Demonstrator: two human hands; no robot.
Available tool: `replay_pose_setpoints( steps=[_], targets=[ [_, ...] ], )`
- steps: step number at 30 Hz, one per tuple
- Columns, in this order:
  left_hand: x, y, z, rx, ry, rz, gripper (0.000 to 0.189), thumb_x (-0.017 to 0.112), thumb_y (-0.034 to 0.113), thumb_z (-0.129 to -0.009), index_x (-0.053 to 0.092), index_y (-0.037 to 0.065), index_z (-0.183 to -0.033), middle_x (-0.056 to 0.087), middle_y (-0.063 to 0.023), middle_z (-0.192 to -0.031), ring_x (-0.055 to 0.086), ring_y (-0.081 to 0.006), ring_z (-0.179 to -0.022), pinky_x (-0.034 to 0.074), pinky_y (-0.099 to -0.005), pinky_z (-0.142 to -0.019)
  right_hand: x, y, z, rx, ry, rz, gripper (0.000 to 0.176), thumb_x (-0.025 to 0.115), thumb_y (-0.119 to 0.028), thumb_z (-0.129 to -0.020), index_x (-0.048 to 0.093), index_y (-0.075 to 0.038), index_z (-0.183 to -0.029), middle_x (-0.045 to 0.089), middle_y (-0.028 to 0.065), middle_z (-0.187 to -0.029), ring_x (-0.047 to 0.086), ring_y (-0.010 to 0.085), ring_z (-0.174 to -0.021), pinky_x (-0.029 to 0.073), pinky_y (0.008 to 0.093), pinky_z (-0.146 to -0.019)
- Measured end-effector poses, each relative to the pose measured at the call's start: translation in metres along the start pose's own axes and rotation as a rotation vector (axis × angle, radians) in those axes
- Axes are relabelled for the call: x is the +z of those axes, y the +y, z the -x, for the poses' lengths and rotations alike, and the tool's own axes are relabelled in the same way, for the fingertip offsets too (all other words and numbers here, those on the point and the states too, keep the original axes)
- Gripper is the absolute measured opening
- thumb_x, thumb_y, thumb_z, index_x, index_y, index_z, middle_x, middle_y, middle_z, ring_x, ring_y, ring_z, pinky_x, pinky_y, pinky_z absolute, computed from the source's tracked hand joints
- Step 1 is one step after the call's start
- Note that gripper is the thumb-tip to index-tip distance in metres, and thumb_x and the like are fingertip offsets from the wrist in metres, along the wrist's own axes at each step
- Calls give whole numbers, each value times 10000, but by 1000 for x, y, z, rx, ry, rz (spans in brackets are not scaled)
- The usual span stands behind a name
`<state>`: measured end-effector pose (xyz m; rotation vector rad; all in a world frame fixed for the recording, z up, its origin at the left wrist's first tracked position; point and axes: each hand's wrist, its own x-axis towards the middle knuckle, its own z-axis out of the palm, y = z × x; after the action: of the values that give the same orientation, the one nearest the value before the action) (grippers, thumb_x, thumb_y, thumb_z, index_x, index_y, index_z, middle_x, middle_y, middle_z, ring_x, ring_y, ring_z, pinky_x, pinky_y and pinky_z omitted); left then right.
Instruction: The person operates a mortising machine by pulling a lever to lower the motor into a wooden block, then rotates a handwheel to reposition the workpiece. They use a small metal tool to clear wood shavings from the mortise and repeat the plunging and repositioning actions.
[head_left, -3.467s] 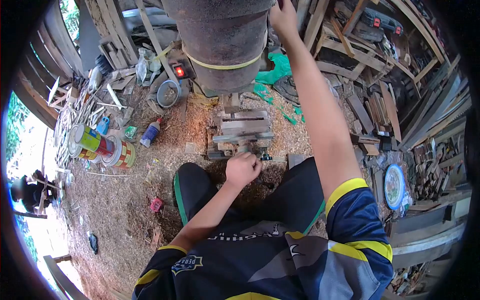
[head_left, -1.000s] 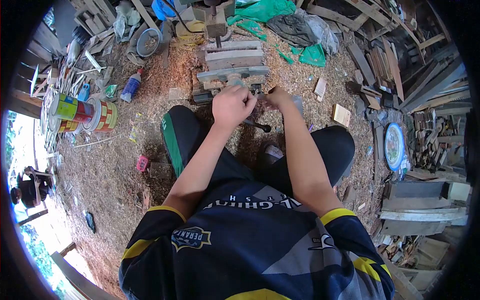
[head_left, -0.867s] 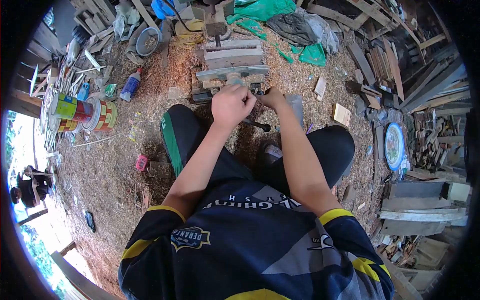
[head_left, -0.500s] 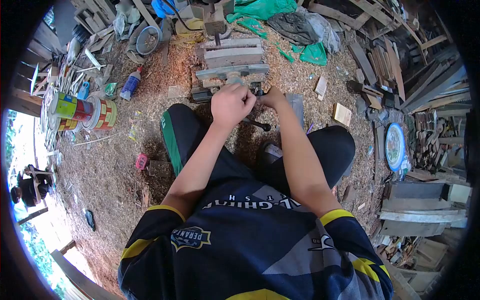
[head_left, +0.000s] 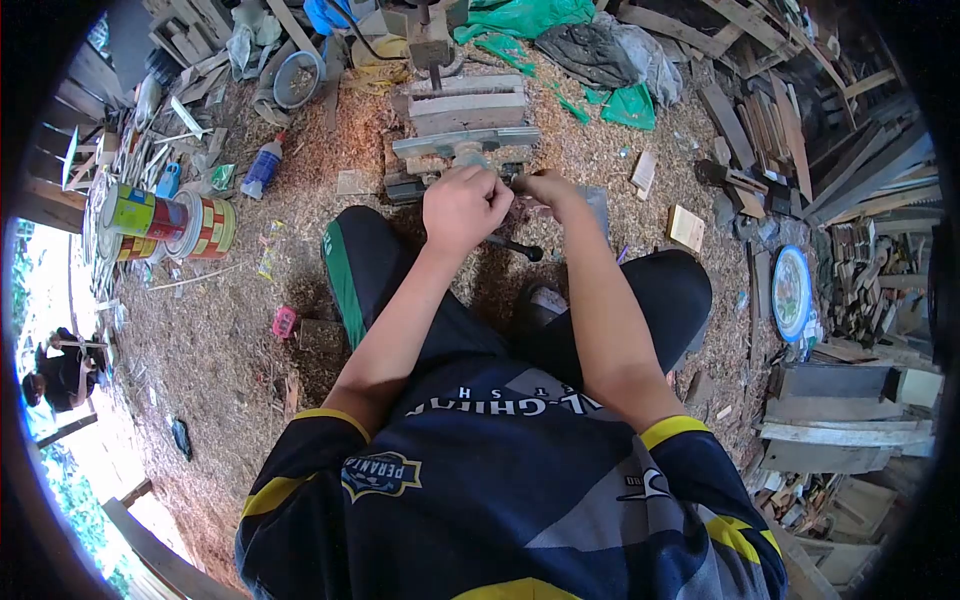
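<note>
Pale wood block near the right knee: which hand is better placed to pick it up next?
Probably the right hand: it is nearer the pale wood block, which lies on that side near the right knee. The left hand, at the vise, would have to reach across.

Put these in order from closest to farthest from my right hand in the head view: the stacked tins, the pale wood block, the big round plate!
From your right hand:
1. Pale wood block, to the right.
2. Big round plate, farther right.
3. Stacked tins, way over left.
</note>
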<state>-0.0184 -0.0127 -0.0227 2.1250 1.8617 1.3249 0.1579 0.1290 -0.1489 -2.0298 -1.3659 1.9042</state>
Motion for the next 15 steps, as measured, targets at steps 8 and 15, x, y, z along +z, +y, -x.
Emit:
replay_pose_setpoints(
  steps=[8,15],
  targets=[
    [0,0,-1,-10,-11,-5,184,750,156,-797,626,70,-691,642,-103,-716,662,-327,-688,540,-420,-627,25,25,5,-429,362,373,750,874,-421,-736,648,37,-1284,748,246,-1177,740,324,-1094,578,434,-920],
    [0,2,-1,-16,-13,-15,180,749,159,-794,629,72,-691,642,-101,-715,662,-330,-693,541,-424,-631,5,8,5,15,-93,-28,789,885,-508,-734,664,71,-1223,740,243,-1220,725,344,-1126,561,427,-959]
  ],
)
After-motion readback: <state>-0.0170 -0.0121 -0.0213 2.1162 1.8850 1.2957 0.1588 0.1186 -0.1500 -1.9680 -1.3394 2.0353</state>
